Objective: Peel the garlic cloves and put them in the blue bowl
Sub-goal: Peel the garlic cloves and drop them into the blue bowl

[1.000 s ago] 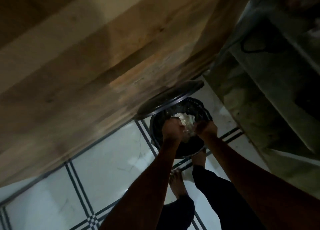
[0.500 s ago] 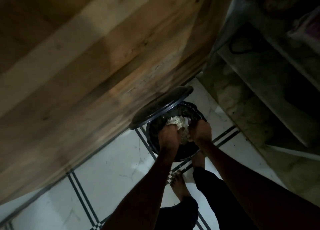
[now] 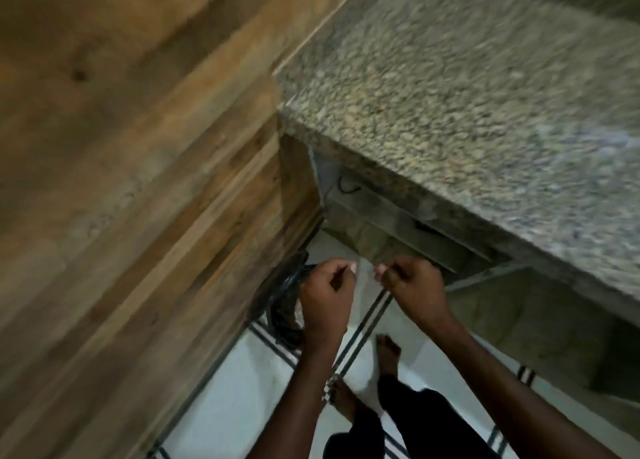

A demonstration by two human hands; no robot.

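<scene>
A wooden panel (image 3: 121,181) fills the left side of the view, running down to the tiled floor (image 3: 242,389). At its foot stands a dark bin (image 3: 284,306), partly hidden behind the left hand and blurred; what lies inside it cannot be told. The left hand (image 3: 327,296) is raised in front of the bin with its fingers curled into a loose fist and the thumb against the forefinger; whether it pinches anything is too blurred to tell. Just beside it, with a small gap between them, the right hand (image 3: 412,292) is curled the same way, and again nothing clear shows between its fingertips. Two bare feet (image 3: 388,351) stand on the floor below. To the right, a speckled stone bench (image 3: 450,95) juts out above a shelf (image 3: 398,230). No garlic cloves or blue bowl are in sight.
</scene>
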